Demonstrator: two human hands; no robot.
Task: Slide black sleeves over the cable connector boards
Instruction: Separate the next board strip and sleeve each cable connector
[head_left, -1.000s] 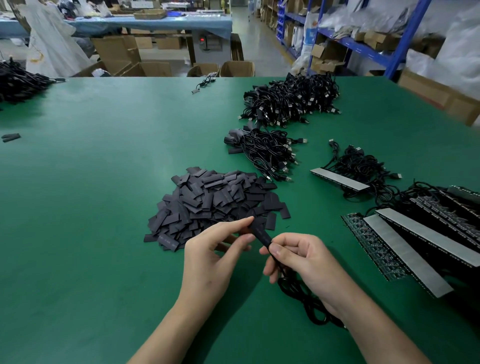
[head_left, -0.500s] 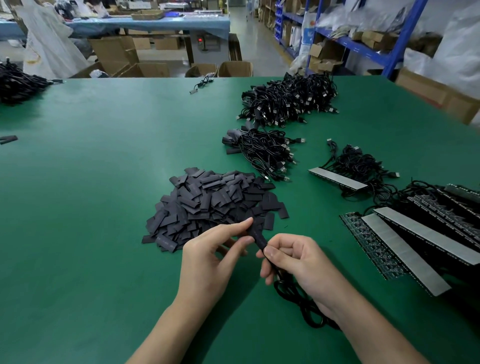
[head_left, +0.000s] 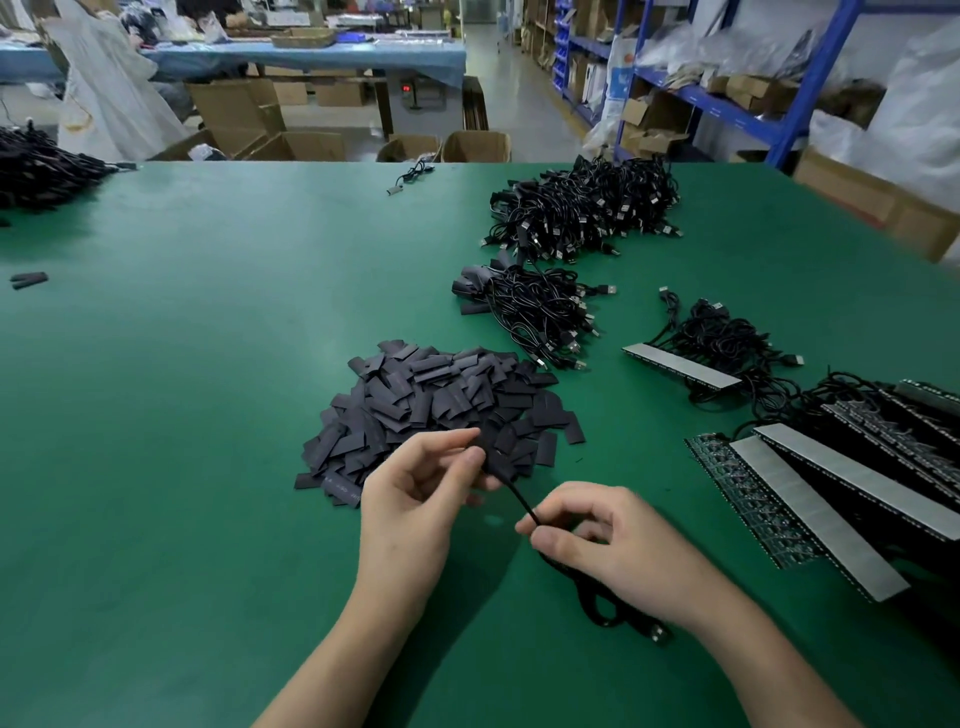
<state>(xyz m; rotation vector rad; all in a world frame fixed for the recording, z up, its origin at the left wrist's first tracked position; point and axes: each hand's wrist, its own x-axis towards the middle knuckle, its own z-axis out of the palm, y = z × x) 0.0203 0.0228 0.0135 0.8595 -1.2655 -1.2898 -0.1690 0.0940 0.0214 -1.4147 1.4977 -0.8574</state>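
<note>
My left hand (head_left: 421, 499) pinches a black sleeve (head_left: 491, 457) between thumb and forefinger, just in front of the heap of loose black sleeves (head_left: 441, 410). A thin black cable (head_left: 519, 501) runs out of that sleeve down to my right hand (head_left: 602, 551), which pinches it between thumb and fingers. The rest of the cable (head_left: 602, 608) loops on the green table (head_left: 208, 415) under my right wrist, ending in a plug (head_left: 660, 634). The connector board is hidden inside the sleeve and behind my fingers.
Bundles of black cables lie beyond the heap (head_left: 540, 317) and farther back (head_left: 587, 208). Strips of boards with grey tape (head_left: 831, 483) and attached cables (head_left: 722, 343) fill the right side. Another dark pile (head_left: 36, 171) sits far left. Boxes and blue shelving stand behind the table.
My hands have drawn apart: the right hand slid down and right along the cable, baring a stretch of it, while the left hand keeps hold of the sleeve.
</note>
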